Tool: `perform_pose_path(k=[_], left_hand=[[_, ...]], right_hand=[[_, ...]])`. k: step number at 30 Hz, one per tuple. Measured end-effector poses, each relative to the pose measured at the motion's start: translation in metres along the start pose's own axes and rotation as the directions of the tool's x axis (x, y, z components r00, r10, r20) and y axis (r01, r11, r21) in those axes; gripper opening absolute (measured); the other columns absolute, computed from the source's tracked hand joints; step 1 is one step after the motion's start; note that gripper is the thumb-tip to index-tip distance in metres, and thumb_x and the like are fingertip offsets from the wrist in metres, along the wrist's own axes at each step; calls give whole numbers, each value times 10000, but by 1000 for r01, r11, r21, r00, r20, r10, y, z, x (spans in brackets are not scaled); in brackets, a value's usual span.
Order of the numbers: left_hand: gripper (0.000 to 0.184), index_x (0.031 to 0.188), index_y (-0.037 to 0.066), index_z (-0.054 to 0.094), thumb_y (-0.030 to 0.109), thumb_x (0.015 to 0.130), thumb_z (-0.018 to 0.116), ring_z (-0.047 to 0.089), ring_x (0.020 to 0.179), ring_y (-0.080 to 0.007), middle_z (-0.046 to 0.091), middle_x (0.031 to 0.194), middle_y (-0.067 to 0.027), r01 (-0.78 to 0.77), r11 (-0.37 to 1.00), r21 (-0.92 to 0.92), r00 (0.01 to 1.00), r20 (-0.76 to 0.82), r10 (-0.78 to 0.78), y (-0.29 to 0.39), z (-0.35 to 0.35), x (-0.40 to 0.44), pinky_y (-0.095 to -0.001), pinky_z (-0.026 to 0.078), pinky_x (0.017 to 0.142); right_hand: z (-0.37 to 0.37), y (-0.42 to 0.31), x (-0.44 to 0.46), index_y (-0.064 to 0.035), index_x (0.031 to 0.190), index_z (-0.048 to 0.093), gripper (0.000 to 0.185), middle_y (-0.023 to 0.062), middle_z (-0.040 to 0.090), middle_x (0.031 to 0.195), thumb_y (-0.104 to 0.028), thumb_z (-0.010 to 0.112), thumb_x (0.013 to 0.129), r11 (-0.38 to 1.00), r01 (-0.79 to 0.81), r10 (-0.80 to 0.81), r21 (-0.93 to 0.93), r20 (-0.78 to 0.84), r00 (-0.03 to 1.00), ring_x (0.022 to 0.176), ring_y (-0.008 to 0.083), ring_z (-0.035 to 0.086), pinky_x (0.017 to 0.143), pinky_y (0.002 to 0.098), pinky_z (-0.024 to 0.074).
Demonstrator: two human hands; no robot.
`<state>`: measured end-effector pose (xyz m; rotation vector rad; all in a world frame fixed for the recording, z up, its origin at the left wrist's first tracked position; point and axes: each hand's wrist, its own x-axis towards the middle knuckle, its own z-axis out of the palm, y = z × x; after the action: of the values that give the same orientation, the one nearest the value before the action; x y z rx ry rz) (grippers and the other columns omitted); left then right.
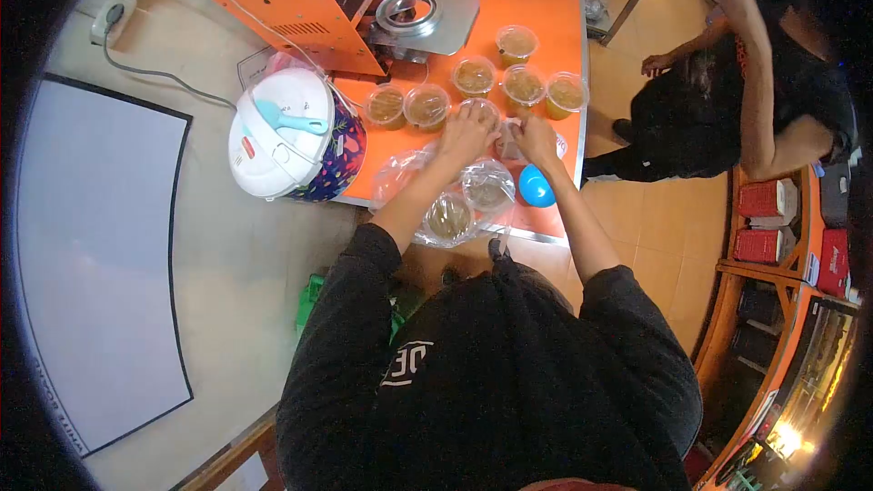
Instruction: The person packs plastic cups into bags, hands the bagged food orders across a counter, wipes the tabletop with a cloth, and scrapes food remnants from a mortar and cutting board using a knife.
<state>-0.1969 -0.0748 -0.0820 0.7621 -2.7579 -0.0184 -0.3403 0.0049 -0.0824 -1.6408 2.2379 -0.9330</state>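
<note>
Both hands are over the orange table near its front right corner. My left hand has its fingers curved over the rim of a lidded clear plastic cup and grips it. Close beside it, my right hand is closed, fingertips pinched at a small clear piece that I cannot make out. Several lidded cups of yellowish-brown liquid, among them one cup, stand beyond the hands. Below my left wrist, a clear plastic bag lies around more cups. A blue round object sits by my right wrist.
An orange cup-sealing machine with a metal ring plate stands at the back left. A white-lidded bucket carries a light blue scoop. At right, another person in black is near shelves.
</note>
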Motion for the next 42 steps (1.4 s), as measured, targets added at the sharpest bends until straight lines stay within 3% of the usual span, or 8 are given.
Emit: perform_pose_path(k=[8,16,28,32,34,36,40,42], left_hand=[[156,798,66,630,188,704,606,542,849,-272,553,895,-115,286,900,-328,948,-44,-317,-11,-74,-20,-378,439,724],[142,792,55,639,171,712,617,558,786,-278,553,847,-107,492,782,-383,856,47,-515,-16,-105,-33,-364,428,680],[412,1048,44,500,149,673,634,447,966,-309,484,997,-146,539,733,-414,668,-320,-672,-24,-146,-125,-393,350,858],[426,1053,10,483,154,688,648,453,989,-270,494,1019,-142,629,413,-659,461,-113,-880,5,-65,-190,-376,345,864],[411,1046,0,484,143,696,646,480,966,-250,510,1012,-141,566,376,-733,462,-96,-882,10,-35,-210,-365,368,842],[374,1035,-16,481,103,712,626,543,857,-208,548,971,-146,708,-151,-689,491,635,-597,5,-33,-220,-325,440,726],[182,969,18,489,60,797,529,558,647,-137,565,870,-67,498,107,-861,657,294,-694,11,-18,-233,-232,475,493],[141,945,28,464,20,804,462,556,655,-131,550,826,-71,307,-158,-938,589,318,-743,23,-45,-221,-241,476,477]], right_hand=[[-18,22,1,-83,956,596,279,174,606,848,-130,541,686,968,-252,248,10,139,959,786,307,589,703,430,449],[-2,-16,15,-84,943,591,240,163,550,906,-145,565,712,945,149,-194,-289,-135,972,800,323,558,659,416,462],[-10,-88,6,-28,843,587,199,141,565,851,-142,627,686,933,357,-345,41,-179,921,719,305,557,622,386,449],[-13,-141,-68,-72,906,573,250,151,550,923,-182,605,684,892,404,-448,202,510,734,868,303,544,751,419,436],[33,-118,-89,-98,983,548,323,158,510,1028,-180,605,676,806,580,-557,116,478,679,981,304,488,841,444,373],[43,-117,-86,-143,1162,451,522,155,366,1258,-178,601,663,707,705,-565,60,646,512,1209,298,301,1002,511,166],[32,-128,-77,-133,1163,441,574,147,387,1240,-195,638,628,679,734,-548,35,690,474,1197,289,324,995,511,183],[19,-145,-73,-119,1197,405,673,137,412,1195,-238,679,594,620,784,-449,-25,809,380,1184,273,341,1007,491,159]])
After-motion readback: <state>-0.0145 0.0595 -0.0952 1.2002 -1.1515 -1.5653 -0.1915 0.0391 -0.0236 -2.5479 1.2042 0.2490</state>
